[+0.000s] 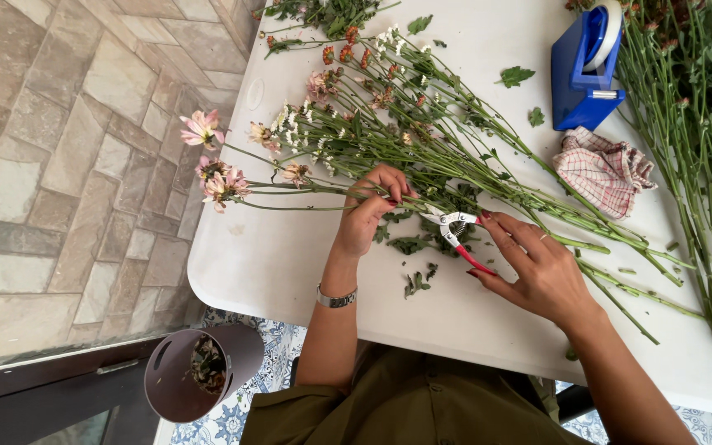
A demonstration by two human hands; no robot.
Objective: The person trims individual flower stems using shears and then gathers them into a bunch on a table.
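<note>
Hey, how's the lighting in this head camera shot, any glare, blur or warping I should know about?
Head view: soft, even daylight, with only faint shadows under the left hand and right hand; the white table is bright but keeps its detail; the shears and flower stems look sharp; straight edges bow slightly toward the frame borders, a wide-lens effect.

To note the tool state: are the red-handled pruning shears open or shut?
Open: pruning shears in the right hand show blades parted.

The person wore an olive-green shirt (405, 412) with short sleeves, arms bare below. A silver bracelet (337, 298) circled the left wrist. A thin ring (543, 236) sat on the right hand (537, 268). Fingernails were painted red.
</note>
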